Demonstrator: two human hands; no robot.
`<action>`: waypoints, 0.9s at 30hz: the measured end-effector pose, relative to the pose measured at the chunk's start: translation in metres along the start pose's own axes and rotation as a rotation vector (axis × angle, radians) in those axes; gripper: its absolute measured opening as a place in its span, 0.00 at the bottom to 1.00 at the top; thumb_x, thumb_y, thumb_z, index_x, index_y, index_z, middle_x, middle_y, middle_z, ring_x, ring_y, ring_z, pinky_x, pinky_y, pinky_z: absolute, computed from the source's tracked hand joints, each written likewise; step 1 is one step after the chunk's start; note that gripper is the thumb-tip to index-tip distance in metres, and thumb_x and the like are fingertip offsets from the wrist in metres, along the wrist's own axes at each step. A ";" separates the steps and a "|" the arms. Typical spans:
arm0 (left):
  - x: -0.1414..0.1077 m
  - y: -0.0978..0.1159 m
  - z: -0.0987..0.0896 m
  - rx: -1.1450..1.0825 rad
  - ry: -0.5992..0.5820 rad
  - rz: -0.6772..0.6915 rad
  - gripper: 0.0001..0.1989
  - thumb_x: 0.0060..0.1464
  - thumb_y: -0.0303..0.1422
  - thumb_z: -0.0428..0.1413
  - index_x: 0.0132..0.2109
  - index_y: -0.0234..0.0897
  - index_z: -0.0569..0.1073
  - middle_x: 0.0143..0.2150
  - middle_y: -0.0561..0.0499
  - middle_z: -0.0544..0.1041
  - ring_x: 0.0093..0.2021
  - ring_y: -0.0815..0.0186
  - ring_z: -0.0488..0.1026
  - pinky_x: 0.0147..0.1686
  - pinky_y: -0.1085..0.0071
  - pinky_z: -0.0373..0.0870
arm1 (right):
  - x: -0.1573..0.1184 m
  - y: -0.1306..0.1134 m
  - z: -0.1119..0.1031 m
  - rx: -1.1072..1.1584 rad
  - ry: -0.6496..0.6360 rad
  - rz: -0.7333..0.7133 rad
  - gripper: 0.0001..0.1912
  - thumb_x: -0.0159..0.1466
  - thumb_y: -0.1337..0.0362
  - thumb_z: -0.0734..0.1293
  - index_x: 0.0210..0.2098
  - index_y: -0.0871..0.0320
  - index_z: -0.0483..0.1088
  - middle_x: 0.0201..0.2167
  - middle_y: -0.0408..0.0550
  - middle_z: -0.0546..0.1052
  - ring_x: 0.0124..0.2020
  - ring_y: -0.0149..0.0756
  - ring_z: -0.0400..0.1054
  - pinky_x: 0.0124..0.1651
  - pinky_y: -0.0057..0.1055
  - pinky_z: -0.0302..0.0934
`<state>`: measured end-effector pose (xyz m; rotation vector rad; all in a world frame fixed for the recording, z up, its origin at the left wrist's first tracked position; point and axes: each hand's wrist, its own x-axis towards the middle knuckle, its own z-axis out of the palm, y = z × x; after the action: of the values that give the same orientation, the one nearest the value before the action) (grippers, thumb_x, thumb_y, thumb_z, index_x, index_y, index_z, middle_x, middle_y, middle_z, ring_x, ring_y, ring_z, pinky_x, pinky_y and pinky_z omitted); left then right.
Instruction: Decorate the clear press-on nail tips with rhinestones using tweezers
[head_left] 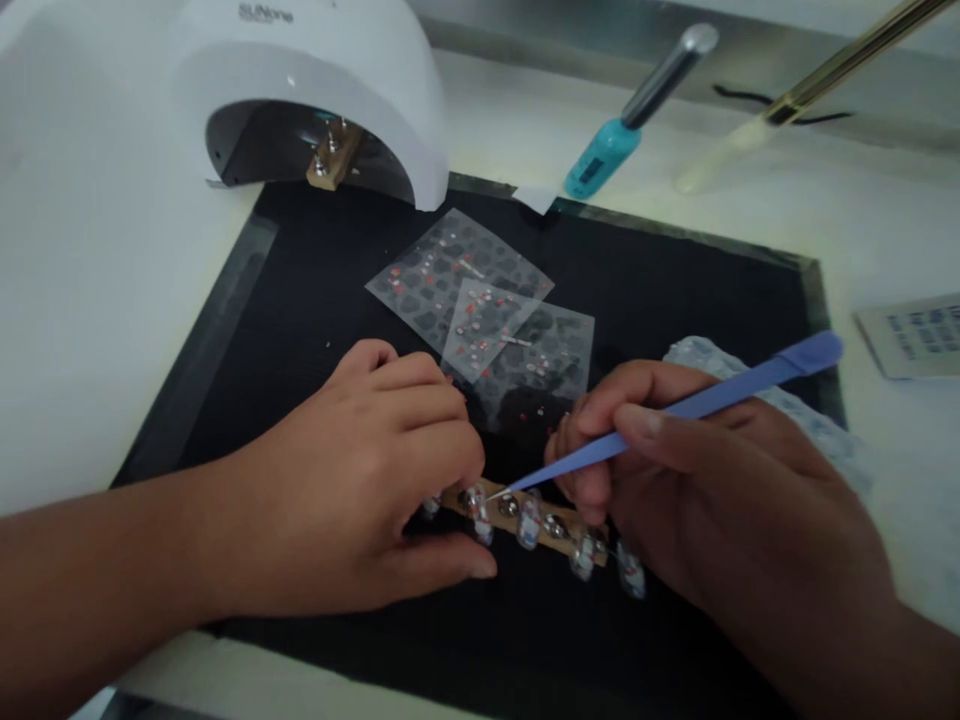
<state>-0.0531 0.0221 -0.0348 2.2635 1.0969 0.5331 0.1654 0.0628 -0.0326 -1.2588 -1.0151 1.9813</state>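
Observation:
Pinched in my right hand [712,470] is a pair of blue tweezers [705,400], its metal tip pointing down and left at a false nail [478,512]. That clear nail, with red and white marks, stands with several others on a wooden nail stand [499,497] fitted with metal studs. My left hand [375,480] curls over the stand's left end, which it hides, with the thumb beside the nail at the tip. Whether the tip touches the nail is too small to tell. Two overlapping clear sticker sheets [457,285] with red and white designs lie beyond my hands.
A white nail lamp [360,70] stands at the back left, with another wooden stand [334,160] inside. A turquoise bottle [604,158] and a gold-handled tool [840,70] lie behind the black mat [300,300]. Crinkled clear plastic [810,425] lies behind my right hand.

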 end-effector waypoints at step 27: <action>0.000 0.000 -0.001 -0.010 -0.018 -0.008 0.10 0.57 0.36 0.62 0.34 0.36 0.71 0.33 0.53 0.73 0.40 0.61 0.67 0.42 0.60 0.54 | -0.001 -0.001 0.003 0.005 -0.013 -0.053 0.06 0.58 0.61 0.71 0.27 0.55 0.75 0.14 0.43 0.73 0.14 0.31 0.65 0.15 0.26 0.60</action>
<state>-0.0540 0.0222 -0.0338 2.2497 1.0916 0.5130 0.1630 0.0612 -0.0307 -1.2059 -1.0390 1.9527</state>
